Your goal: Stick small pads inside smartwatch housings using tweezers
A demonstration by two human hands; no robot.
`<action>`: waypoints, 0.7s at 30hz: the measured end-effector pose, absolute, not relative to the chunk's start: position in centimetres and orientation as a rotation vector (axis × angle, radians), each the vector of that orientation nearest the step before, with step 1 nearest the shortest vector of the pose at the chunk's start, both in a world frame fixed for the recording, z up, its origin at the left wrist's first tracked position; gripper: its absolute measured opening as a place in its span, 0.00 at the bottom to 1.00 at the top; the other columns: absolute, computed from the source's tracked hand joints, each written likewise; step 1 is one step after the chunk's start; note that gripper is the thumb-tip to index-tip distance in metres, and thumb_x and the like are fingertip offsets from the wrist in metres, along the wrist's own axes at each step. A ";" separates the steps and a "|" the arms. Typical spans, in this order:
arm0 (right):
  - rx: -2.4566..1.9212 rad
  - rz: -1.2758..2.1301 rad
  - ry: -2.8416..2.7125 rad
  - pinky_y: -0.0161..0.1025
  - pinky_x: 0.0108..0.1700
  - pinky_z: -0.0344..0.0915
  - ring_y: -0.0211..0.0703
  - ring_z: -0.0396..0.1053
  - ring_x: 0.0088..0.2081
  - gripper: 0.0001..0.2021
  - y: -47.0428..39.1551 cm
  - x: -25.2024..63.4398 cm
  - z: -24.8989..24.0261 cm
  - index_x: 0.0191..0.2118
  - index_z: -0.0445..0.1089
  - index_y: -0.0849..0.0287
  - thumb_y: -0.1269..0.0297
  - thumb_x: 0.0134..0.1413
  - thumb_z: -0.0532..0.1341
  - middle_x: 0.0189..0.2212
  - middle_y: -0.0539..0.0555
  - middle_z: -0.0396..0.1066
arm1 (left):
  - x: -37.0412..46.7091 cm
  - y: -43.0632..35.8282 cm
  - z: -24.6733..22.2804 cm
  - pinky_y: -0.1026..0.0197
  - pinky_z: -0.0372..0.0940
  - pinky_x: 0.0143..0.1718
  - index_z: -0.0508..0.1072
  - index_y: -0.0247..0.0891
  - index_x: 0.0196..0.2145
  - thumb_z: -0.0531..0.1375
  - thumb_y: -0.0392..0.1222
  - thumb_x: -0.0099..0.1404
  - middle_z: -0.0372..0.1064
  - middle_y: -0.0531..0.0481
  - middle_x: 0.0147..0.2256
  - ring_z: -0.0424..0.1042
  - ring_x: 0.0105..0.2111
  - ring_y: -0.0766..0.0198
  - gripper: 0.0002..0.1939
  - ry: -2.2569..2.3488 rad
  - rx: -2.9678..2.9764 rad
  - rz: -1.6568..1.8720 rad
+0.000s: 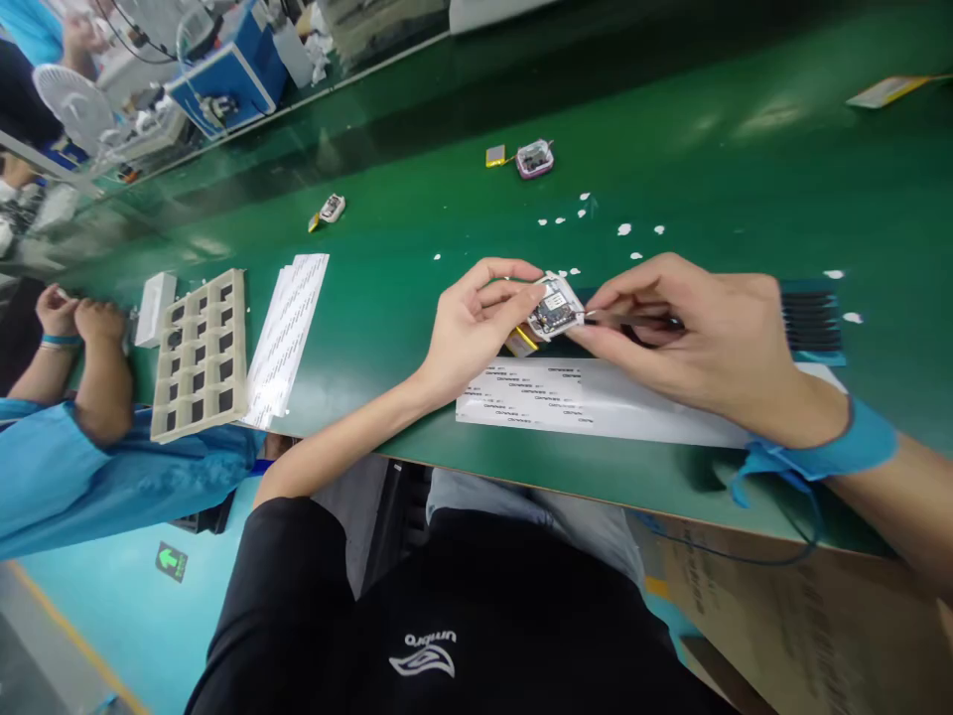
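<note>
My left hand (476, 316) is closed around a small white-framed device (555, 307) whose circuit board faces up. A yellow-edged battery pouch (522, 342) hangs below the device near my left fingers. My right hand (692, 333) pinches dark tweezers (632, 320), their tips at the device's right edge. A blue wrist strap (841, 442) with a cord circles my right wrist. Under my hands lies a white printed strip sheet (536, 392). Beyond my right hand is a pack of black strips (811, 323), partly hidden by that hand.
Farther back lie a purple-rimmed device (534, 159) with a battery (495, 156) and a white device (333, 208). Small white scraps (623, 229) dot the green bench (387, 298). To the left are printed sheets (287, 338), a compartment tray (201, 356) and a co-worker's hands (81, 316).
</note>
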State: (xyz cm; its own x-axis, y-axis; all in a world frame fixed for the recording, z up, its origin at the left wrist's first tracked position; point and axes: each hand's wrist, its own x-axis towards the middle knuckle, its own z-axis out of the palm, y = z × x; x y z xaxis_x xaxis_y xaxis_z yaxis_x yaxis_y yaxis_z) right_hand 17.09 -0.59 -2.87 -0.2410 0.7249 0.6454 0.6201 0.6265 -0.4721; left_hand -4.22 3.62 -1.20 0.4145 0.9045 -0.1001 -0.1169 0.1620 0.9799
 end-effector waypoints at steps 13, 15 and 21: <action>-1.130 -0.091 -2.073 0.37 0.28 0.64 0.35 0.79 0.34 0.06 -1.8 17.7 -2.5 0.50 0.75 0.48 0.64 0.70 0.67 0.38 0.47 0.82 | -4.8 2.2 0.1 0.63 0.81 0.34 0.81 0.42 0.47 0.64 0.42 0.73 0.80 0.55 0.29 0.83 0.29 0.64 0.08 0.861 1.316 0.640; -1.117 -0.142 -2.101 0.36 0.27 0.62 0.36 0.81 0.37 0.09 -2.2 17.9 -2.4 0.51 0.75 0.48 0.67 0.69 0.67 0.40 0.47 0.83 | -4.8 1.8 0.2 0.63 0.81 0.36 0.81 0.42 0.48 0.63 0.40 0.73 0.80 0.55 0.30 0.84 0.30 0.64 0.09 0.873 1.322 0.664; -1.096 -0.119 -2.147 0.35 0.28 0.65 0.37 0.83 0.39 0.15 -2.6 18.2 -2.2 0.58 0.75 0.45 0.65 0.70 0.68 0.44 0.47 0.84 | -4.9 1.2 1.1 0.62 0.81 0.39 0.81 0.42 0.48 0.64 0.39 0.72 0.80 0.56 0.33 0.84 0.30 0.65 0.09 0.874 1.314 0.728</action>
